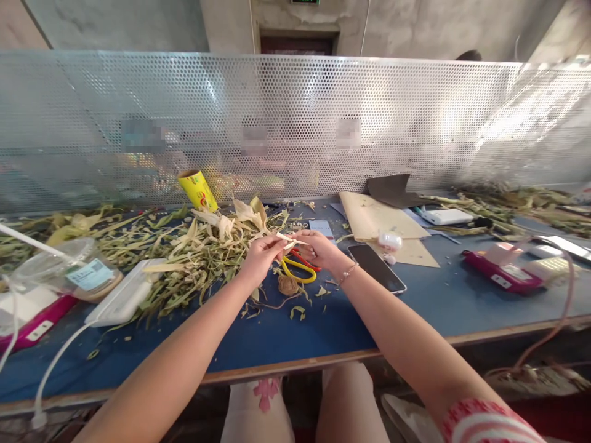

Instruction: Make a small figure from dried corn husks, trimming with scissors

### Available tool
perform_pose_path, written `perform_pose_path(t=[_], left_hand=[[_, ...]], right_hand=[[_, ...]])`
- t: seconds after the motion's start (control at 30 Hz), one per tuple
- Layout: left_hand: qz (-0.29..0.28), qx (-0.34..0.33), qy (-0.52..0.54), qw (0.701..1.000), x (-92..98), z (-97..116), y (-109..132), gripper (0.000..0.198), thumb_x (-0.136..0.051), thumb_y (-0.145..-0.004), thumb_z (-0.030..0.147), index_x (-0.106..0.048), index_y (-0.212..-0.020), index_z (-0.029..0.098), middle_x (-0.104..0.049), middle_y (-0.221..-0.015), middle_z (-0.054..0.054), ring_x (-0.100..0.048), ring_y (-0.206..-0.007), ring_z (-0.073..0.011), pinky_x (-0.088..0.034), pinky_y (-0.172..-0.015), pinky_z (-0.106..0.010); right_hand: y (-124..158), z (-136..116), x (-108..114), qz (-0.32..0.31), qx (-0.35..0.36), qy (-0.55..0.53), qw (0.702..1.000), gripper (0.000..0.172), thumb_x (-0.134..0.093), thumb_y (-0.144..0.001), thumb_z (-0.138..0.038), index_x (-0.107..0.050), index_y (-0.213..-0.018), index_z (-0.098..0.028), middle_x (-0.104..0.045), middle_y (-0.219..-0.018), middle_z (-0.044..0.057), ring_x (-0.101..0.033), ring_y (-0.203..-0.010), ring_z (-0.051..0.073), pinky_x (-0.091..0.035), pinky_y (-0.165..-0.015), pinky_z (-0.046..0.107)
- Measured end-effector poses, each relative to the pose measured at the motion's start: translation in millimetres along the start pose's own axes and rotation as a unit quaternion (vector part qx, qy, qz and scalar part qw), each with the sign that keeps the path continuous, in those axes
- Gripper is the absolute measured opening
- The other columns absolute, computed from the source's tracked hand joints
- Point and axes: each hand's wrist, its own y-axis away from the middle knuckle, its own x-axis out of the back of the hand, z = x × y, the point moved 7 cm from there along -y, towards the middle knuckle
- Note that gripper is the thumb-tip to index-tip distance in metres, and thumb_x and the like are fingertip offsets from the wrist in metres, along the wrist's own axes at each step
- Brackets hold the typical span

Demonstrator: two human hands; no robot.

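Above the middle of the table, my left hand pinches one side of a pale strip of dry husk. The fingers of my right hand are closed on its other side, so the strip spans the small gap between both hands. Just beneath them lie yellow and red loop handles, which look like scissors; the blades are hidden. A small ball of brown twine sits in front of my hands, its loose end trailing right. Left of my hands spreads a heap of dried leaves and husks.
A black phone lies right of my right wrist, near brown paper. Power strips with cables stand at the right. A lidded plastic cup and white power bank are left. Behind stand a yellow tube and perforated metal screen.
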Motion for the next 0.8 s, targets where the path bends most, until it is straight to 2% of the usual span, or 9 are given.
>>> perform_pose_path(t=[0.2,0.3,0.4,0.5,0.63,0.73,0.8], left_hand=[[-0.03,0.034,0.023,0.999,-9.3,4,4,0.025,-0.064,-0.068,0.039,-0.062,-0.068,0.014,-0.041,-0.048,0.004,-0.036,-0.046,-0.0052,-0.027,-0.045,-0.02],[-0.049,0.049,0.02,0.997,-12.9,2,5,0.028,-0.065,-0.067,0.042,-0.059,-0.066,0.014,-0.039,-0.045,0.005,-0.034,-0.043,-0.0047,-0.024,-0.043,-0.019],[-0.053,0.059,0.016,0.997,-13.3,-1,5,0.027,-0.065,-0.067,0.041,-0.056,-0.068,0.015,-0.041,-0.046,0.005,-0.035,-0.042,-0.0045,-0.025,-0.042,-0.019],[-0.021,0.056,0.033,0.998,-9.4,-2,4,0.026,-0.065,-0.067,0.04,-0.053,-0.068,0.016,-0.04,-0.048,0.006,-0.035,-0.043,-0.0044,-0.027,-0.043,-0.019],[0.05,0.053,0.078,0.994,0.3,-1,2,0.025,-0.066,-0.066,0.036,-0.051,-0.065,0.015,-0.043,-0.055,0.005,-0.035,-0.045,-0.003,-0.03,-0.045,-0.018],[0.072,0.073,0.149,0.984,5.3,-3,0,0.022,-0.065,-0.067,0.029,-0.049,-0.062,0.014,-0.043,-0.056,0.005,-0.033,-0.043,-0.0017,-0.031,-0.045,-0.018],[0.072,0.102,0.202,0.971,6.4,-6,0,0.019,-0.063,-0.068,0.025,-0.049,-0.061,0.014,-0.04,-0.053,0.006,-0.029,-0.039,-0.001,-0.031,-0.043,-0.018]], right_hand=[[-1,0,-2,-0.029,-0.009,0.023,0.999,0.023,-0.072,-0.055,-0.028,-0.058,-0.063,-0.012,-0.035,-0.034,-0.01,-0.02,-0.03,-0.001,-0.01,-0.033,0.016],[-2,-3,0,-0.013,0.007,0.03,0.999,0.026,-0.074,-0.054,-0.029,-0.054,-0.059,-0.013,-0.041,-0.038,-0.009,-0.021,-0.031,-0.001,-0.01,-0.033,0.017],[-1,-6,2,0.006,0.031,0.028,0.999,0.027,-0.072,-0.056,-0.034,-0.054,-0.06,-0.014,-0.036,-0.036,-0.01,-0.021,-0.031,0.0,-0.012,-0.033,0.017],[0,-10,4,0.03,0.059,0.012,0.998,0.027,-0.066,-0.062,-0.04,-0.056,-0.067,-0.015,-0.03,-0.036,-0.011,-0.022,-0.032,0.002,-0.016,-0.034,0.017],[-1,-14,11,0.085,0.088,0.03,0.992,0.025,-0.059,-0.066,-0.039,-0.059,-0.074,-0.016,-0.041,-0.043,-0.008,-0.035,-0.038,0.004,-0.025,-0.037,0.018],[1,-24,17,0.119,0.146,0.106,0.976,0.018,-0.052,-0.068,-0.032,-0.06,-0.078,-0.018,-0.05,-0.055,-0.004,-0.042,-0.044,0.006,-0.033,-0.042,0.02],[5,-35,16,0.129,0.218,0.197,0.947,0.017,-0.05,-0.069,-0.025,-0.061,-0.08,-0.019,-0.055,-0.068,-0.001,-0.05,-0.055,0.009,-0.039,-0.05,0.022]])
